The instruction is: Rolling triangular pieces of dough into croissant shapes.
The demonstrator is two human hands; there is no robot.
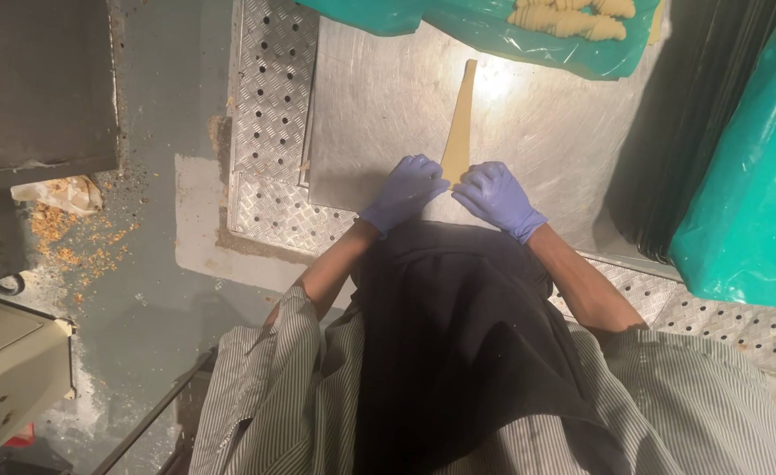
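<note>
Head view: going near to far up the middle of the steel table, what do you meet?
Black apron → left hand and right hand, both in blue gloves, pressing the wide end of a dough strip → green sheet → shaped pastries.

Dim scene; bright glare patch on steel table near top; floor shadowed; slight softness, edge distortion.

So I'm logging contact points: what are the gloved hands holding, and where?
Both the left hand and right hand press the wide near end of the dough strip on the metal table.
</note>
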